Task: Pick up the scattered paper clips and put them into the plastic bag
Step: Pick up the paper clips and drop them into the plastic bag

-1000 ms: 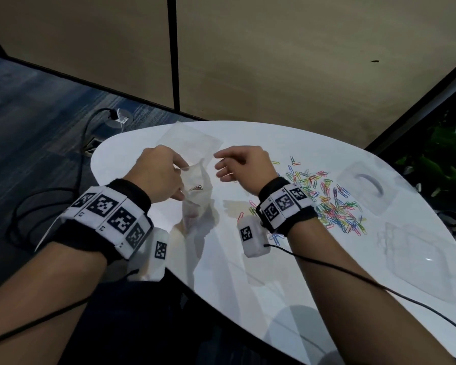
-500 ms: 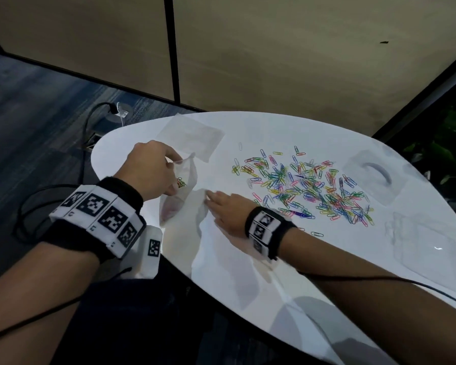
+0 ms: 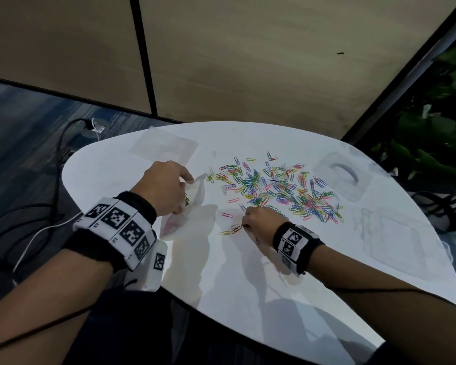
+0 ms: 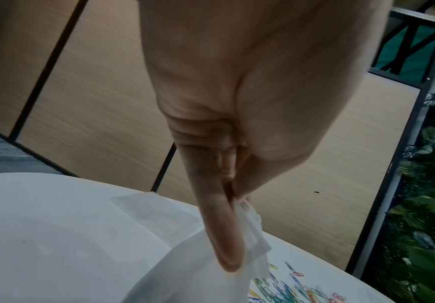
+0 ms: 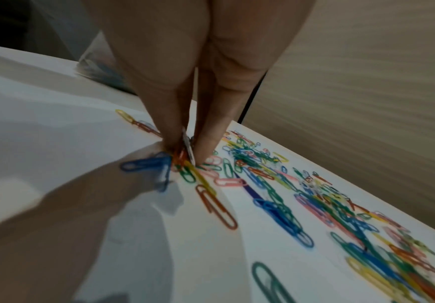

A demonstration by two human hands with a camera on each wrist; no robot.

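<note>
Many coloured paper clips [image 3: 279,188] lie scattered over the middle of the white table [image 3: 248,285]. My left hand [image 3: 163,188] pinches the rim of the clear plastic bag [image 3: 196,192] and holds it up over the table's left side; a few clips show inside it. The left wrist view shows thumb and finger of the left hand [image 4: 237,205] clamped on the bag [image 4: 198,266]. My right hand [image 3: 244,225] is down at the near left fringe of the pile. Its fingertips [image 5: 169,131] are pinched together on a few paper clips [image 5: 185,162] against the tabletop.
A flat clear bag [image 3: 163,147] lies at the back left. A clear plastic package with a handle [image 3: 340,177] and a clear box [image 3: 395,241] sit on the right. Cables [image 3: 58,159] run over the floor on the left, and plants [image 3: 432,127] stand to the right.
My right hand left the bag's mouth, dropped to the table, then moved right to the edge of the pile and pinched clips. The left hand kept holding the bag.
</note>
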